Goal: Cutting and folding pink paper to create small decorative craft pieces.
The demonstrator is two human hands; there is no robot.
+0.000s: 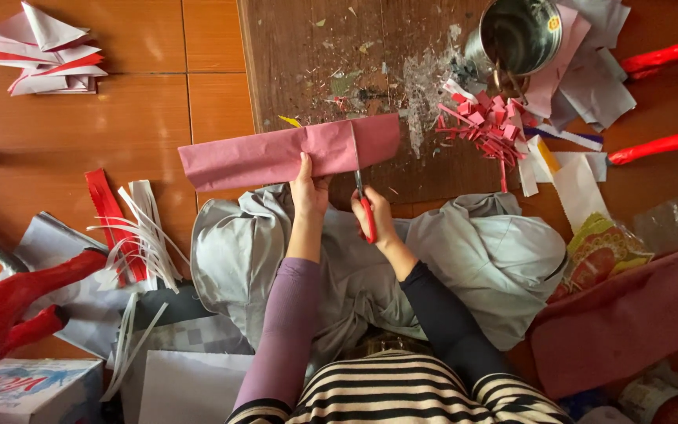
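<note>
L hand (308, 191) flat, fingers fwd, R hand (376, 216) grip closed

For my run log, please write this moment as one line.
left hand: holds folded pink paper | right hand: red-handled scissors cutting it | pink scraps right | metal cup behind
</note>
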